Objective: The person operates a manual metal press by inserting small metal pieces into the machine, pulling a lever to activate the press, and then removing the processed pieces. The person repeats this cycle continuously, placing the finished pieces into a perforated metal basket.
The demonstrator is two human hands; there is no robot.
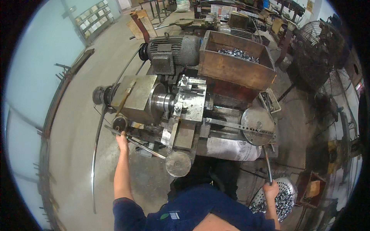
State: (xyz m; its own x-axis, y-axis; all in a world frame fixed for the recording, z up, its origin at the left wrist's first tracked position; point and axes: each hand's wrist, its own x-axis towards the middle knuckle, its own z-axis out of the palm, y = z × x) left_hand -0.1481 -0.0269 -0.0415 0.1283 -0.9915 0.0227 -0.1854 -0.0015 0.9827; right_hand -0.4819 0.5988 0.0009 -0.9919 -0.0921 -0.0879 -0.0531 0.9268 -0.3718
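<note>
My left hand [122,141] is closed round a long metal lever [148,148], whose near end meets a round metal disc [178,164] at the front of a lathe-like machine. My right hand [271,189] grips a metal handle bar [268,163] hanging from a larger round plate [258,125] on the machine's right side. A perforated flat link [231,125] joins that plate to the slide in the middle. Between my hands stand a bright tool block [191,102] with upright bolts and a shiny spindle chuck [163,102]. Any small workpiece at the chuck cannot be made out.
A wooden box [237,71] of small metal parts sits behind the machine, beside an electric motor [175,52]. A perforated basket [287,188] of shiny parts is next to my right hand. A caged fan [318,52] stands at the right. A brush [126,96] lies on the headstock [142,90].
</note>
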